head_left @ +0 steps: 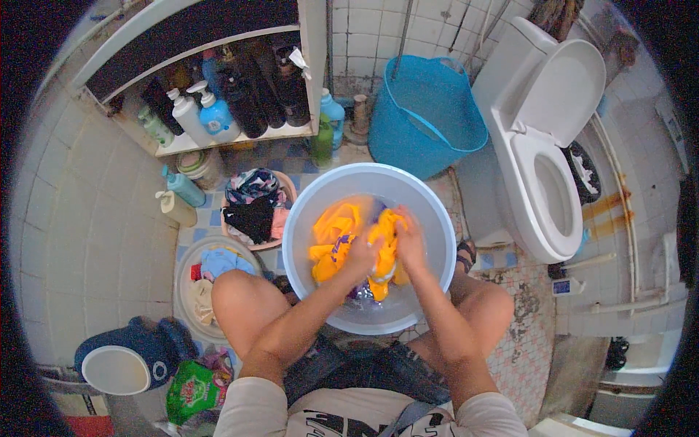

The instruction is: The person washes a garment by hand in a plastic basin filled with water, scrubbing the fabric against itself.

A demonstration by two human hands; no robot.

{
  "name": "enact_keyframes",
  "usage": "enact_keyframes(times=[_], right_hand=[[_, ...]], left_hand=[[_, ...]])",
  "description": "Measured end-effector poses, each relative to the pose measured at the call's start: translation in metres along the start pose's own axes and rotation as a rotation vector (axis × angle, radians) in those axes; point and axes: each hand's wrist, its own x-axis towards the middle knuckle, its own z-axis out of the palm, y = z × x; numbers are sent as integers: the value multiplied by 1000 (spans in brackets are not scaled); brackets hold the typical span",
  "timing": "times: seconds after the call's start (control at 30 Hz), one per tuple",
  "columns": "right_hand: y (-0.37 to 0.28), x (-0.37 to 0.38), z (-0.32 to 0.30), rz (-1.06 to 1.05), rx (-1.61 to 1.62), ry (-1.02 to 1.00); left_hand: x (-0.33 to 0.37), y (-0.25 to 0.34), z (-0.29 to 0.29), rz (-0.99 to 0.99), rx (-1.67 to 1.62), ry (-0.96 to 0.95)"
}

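A pale blue round basin point(439, 255) stands between my bent knees with some water in it. In it lies a wet yellow garment point(336, 222) with purple print. My left hand point(362, 256) is closed on a bunched part of this cloth, near the middle of the basin. Just to the right, my right hand point(409, 239) grips the same bunch from its other side, slightly blurred. White suds show on the cloth between the hands. The fingertips are partly hidden in the folds.
Left of the basin are a pink basin point(290, 191) of dark clothes and a clear basin point(183, 302) of light clothes. A bottle shelf point(273, 133), a blue bucket point(393, 138) and a toilet point(520, 197) stand beyond. A green bag point(193, 390) lies lower left.
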Motion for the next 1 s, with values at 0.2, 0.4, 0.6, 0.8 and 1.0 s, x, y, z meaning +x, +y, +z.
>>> enact_keyframes(times=[0.2, 0.4, 0.6, 0.8, 1.0], right_hand=[[-28, -55, 66, -480, -502, -338], [13, 5, -12, 54, -153, 66], [-38, -57, 47, -549, -613, -275], [-19, -7, 9, -8, -99, -30], [-37, -47, 39, -358, -357, -201]], left_hand=[[25, -80, -33, -427, -988, 80], [-14, 19, -7, -120, -736, -28], [15, -36, -16, -428, -1157, -74], [-4, 7, 1, -382, -1250, -224], [8, 9, -17, -385, -1379, -29]])
